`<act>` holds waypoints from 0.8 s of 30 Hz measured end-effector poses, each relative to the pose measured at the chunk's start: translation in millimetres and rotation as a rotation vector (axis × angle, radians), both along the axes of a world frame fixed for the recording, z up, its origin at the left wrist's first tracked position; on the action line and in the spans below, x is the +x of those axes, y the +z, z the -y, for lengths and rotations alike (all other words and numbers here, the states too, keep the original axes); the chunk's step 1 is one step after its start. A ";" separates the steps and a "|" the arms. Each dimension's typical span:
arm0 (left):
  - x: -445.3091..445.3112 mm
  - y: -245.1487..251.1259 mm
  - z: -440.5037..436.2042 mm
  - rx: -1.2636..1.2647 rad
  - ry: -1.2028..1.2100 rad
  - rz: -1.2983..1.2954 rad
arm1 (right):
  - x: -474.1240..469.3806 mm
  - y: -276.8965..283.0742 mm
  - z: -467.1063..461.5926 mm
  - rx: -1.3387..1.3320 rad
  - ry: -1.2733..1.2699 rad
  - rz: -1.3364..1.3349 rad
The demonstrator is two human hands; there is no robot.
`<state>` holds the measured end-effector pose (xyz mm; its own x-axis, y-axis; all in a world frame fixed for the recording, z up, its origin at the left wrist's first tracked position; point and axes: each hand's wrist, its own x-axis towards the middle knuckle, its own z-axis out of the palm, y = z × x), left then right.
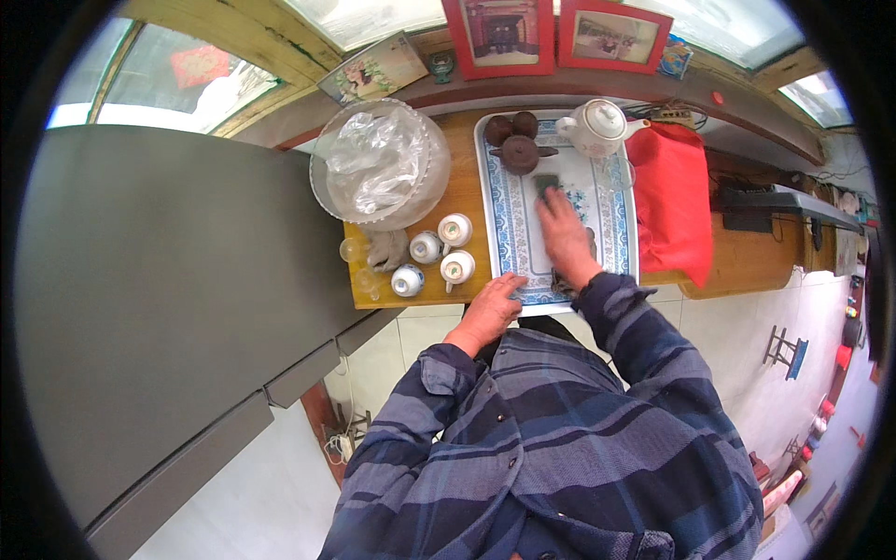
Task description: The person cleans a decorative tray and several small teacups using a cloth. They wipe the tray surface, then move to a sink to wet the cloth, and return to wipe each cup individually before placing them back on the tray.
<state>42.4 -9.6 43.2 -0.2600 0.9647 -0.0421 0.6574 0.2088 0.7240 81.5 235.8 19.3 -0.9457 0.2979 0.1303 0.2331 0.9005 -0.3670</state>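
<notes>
A white tray with a blue pattern (514, 238) lies on the wooden table. My right hand (565, 227) reaches over its middle, fingertips at a small dark green piece (547, 183), perhaps a scouring pad; whether they grip it cannot be told. Other dark items beneath that hand and wrist are partly hidden. My left hand (493, 304) rests on the tray's near left corner, fingers apart, holding nothing. At the tray's back are a brown clay teapot (520, 155), two round brown clay pieces (499, 130), a white porcelain teapot (600, 127) and a clear glass vessel (617, 173).
Left of the tray, several white cups (455, 229) stand upside down beside a grey-brown cloth (387, 250), small clear glasses (352, 250) and a large glass bowl (434, 164) holding clear plastic. A red cloth (672, 203) lies at right. Framed pictures (548, 61) line the windowsill.
</notes>
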 end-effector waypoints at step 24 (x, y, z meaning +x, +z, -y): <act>7.9 20.3 -39.0 -0.007 0.697 0.871 | 103.2 76.8 20.3 -0.651 -0.001 -0.131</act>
<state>50.2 29.4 63.5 -0.6234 0.6182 -0.4788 -0.3367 0.3404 0.8779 184.6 215.5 96.1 -0.9340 0.3554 0.0368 0.1505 0.4848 -0.8616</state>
